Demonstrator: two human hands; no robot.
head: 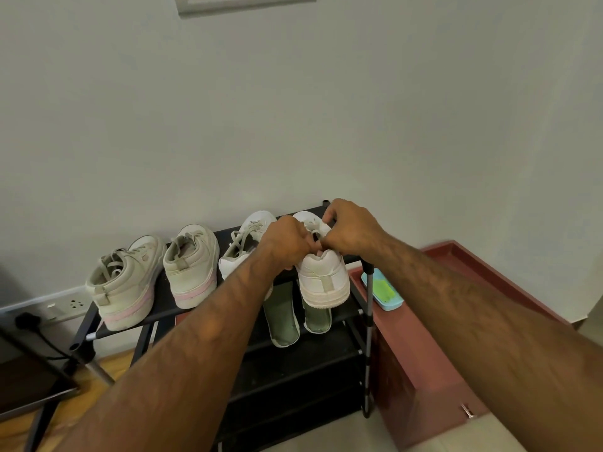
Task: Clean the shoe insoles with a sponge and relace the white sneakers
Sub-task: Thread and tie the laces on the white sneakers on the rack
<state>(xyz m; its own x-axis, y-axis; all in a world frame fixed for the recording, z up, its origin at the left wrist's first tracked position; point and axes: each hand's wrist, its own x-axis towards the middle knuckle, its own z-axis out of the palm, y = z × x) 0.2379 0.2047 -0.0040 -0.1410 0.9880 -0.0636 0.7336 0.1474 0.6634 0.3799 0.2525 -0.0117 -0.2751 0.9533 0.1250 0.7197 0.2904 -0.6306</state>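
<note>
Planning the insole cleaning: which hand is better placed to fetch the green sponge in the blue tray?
Probably right. The green sponge lies right of the rack, below the right hand; the left hand would have to cross the white sneaker both hands hold.

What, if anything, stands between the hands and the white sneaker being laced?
Nothing visible does. The left hand and right hand grip the white sneaker at its opening; the second sneaker sits beside it.
</note>
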